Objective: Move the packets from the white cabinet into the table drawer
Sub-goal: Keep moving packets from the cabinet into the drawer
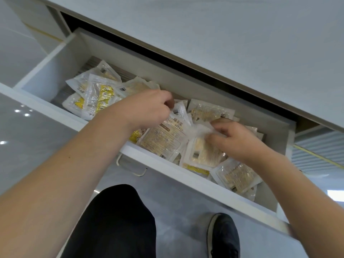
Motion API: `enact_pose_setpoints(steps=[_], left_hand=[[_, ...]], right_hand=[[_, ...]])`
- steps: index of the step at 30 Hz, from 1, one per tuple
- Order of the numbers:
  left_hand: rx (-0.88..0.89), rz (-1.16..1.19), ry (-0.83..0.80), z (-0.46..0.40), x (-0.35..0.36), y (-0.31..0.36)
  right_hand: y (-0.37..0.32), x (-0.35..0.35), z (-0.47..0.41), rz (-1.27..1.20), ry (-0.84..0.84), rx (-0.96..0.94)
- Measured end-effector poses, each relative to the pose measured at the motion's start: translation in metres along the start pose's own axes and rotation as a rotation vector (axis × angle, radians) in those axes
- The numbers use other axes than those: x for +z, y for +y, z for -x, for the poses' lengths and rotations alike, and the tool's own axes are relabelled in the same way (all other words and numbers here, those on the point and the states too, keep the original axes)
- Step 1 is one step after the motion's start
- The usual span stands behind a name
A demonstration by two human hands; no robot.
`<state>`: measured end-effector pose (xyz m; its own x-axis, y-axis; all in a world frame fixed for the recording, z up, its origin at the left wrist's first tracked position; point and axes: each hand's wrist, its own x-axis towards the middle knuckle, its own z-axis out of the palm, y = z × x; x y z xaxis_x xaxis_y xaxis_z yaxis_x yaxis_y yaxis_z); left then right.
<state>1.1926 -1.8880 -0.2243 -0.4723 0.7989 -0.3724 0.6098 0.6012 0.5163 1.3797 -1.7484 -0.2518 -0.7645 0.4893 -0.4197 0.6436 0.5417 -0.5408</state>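
The white table drawer (46, 71) stands pulled out under the grey tabletop and holds several clear packets with yellow and white contents. My left hand (145, 107) reaches into the middle of the drawer, fingers pinched on the top edge of a large packet (163, 140) printed with dark characters. My right hand (236, 138) lies further right, fingers curled on a crumpled clear packet (201, 130) on top of the pile. More packets (96, 94) lie loose at the drawer's left end. The white cabinet is out of view.
The grey tabletop (223, 34) overhangs the drawer's back. A clear handle (130, 166) hangs from the drawer front. Below are a glossy grey floor, my dark trouser leg (115, 224) and a black shoe (223, 237).
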Motion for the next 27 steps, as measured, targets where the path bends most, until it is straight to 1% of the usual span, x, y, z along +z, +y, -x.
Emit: enact_pose_setpoints(steps=[3,5,9,11,13,16,22,27], left_hand=[[0.100,-0.144,0.092,-0.001,0.005,0.005],[0.256,-0.220,0.190,0.001,0.008,0.014],[0.643,-0.034,0.299,0.007,0.014,0.052],[0.797,-0.042,0.350,0.002,0.018,0.076],[0.894,-0.062,0.401,-0.006,0.021,0.103],[0.955,-0.082,0.428,-0.021,0.030,0.146],[0.957,-0.131,0.283,-0.040,0.061,0.234],[0.938,-0.243,0.203,-0.051,0.076,0.300]], right_hand=[[0.004,-0.004,0.008,0.056,0.033,-0.009],[0.009,-0.011,0.016,0.040,0.091,-0.011],[0.019,-0.031,0.039,0.103,0.187,-0.003],[0.022,-0.042,0.055,0.119,0.216,0.002],[0.027,-0.055,0.073,0.109,0.262,0.025],[0.041,-0.069,0.100,0.069,0.353,0.094],[0.086,-0.093,0.159,-0.032,0.583,0.263],[0.126,-0.124,0.203,-0.046,0.770,0.413]])
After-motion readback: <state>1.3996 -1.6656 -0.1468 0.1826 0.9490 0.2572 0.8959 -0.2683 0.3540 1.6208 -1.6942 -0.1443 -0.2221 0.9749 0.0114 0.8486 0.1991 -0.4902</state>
